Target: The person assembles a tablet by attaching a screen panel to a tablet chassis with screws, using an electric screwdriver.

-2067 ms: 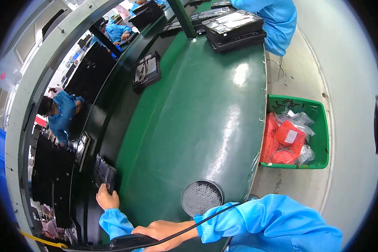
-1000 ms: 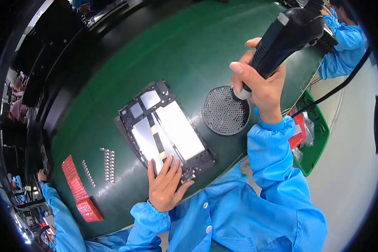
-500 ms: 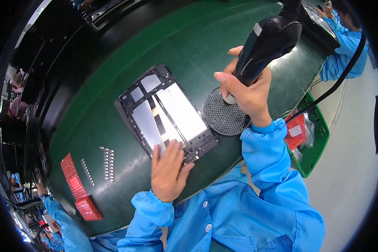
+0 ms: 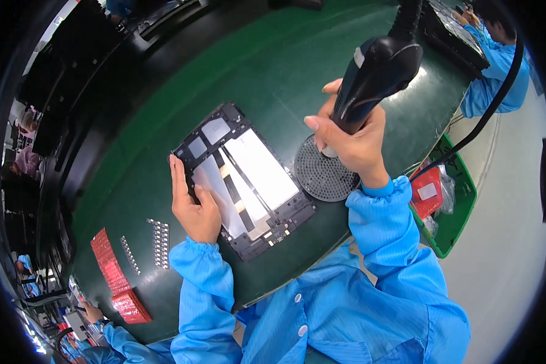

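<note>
An opened flat device (image 4: 246, 182) in a black frame, with silver panels inside, lies on the green work surface (image 4: 267, 67). My left hand (image 4: 191, 203) rests flat on its left edge, fingers pointing away from me. My right hand (image 4: 349, 142) grips a black electric screwdriver (image 4: 376, 76) whose tip points down onto a round black perforated disc (image 4: 324, 176) beside the device. A black cable runs from the screwdriver off to the right.
Red strips (image 4: 112, 276) and rows of small parts (image 4: 159, 242) lie at the lower left. A green bin (image 4: 452, 200) with red packets hangs at the right edge. A person in blue (image 4: 497, 60) works at the upper right; another person's hand (image 4: 91, 312) shows at the lower left.
My left hand has slid from the device's near edge up along its left side. The screwdriver has stayed over the round disc, and the device has shifted slightly.
</note>
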Tool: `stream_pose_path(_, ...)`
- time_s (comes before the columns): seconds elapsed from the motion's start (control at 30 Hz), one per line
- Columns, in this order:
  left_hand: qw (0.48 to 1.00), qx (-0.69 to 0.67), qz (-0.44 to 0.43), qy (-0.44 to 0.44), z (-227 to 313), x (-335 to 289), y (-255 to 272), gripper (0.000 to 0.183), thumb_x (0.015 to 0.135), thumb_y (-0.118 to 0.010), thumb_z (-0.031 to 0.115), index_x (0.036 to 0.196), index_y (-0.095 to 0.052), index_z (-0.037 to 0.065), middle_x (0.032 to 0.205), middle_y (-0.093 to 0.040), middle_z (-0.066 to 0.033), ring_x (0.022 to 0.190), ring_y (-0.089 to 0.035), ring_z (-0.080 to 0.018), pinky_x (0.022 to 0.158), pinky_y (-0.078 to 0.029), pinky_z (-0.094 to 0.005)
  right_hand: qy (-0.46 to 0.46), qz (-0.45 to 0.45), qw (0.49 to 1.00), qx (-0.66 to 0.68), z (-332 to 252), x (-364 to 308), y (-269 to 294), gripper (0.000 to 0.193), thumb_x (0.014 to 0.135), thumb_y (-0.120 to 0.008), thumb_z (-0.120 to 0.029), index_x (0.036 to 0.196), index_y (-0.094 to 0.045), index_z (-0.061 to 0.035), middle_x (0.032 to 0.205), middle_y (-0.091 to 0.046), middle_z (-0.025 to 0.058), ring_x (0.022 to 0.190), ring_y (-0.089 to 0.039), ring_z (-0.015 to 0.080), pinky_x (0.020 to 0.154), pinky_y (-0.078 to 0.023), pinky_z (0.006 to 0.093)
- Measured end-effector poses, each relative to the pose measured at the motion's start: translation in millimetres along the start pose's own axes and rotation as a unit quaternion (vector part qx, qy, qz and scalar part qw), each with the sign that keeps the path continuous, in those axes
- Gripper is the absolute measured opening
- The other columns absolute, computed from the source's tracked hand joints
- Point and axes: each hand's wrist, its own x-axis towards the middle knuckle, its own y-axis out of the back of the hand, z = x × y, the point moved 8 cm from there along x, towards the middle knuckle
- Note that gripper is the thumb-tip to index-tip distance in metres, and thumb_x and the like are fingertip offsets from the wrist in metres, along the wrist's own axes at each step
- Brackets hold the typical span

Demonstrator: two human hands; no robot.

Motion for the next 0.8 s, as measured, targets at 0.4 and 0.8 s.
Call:
stream_pose_path(0.4,0.999,0.008,0.015,0.037,-1,-8,14,0.038,0.088,-0.054,0.005,0.124,-0.052,-0.006,0.128,-0.053,-0.0209,0.122,-0.049,-0.0303,0.106,-0.031,-0.0376,-0.046,-0.007,0.998,0.037,1,-11,-6,0.039,0.074,-0.073,0.003,0.108,-0.052,0.0023,0.065,-0.058,0.0010,0.054,-0.055,0.0067,0.049,-0.043,0.0224)
stream_pose_path(0.8,0.998,0.052,-0.005,-0.039,9,-5,14,0.027,0.086,-0.058,0.006,0.112,-0.062,-0.001,0.099,-0.069,-0.0136,0.098,-0.064,-0.0243,0.106,-0.028,-0.0488,-0.042,-0.020,0.998,0.049,6,-8,-7,0.039,0.075,-0.071,0.005,0.109,-0.051,0.0024,0.063,-0.057,0.0011,0.053,-0.054,0.0070,0.048,-0.042,0.0226)
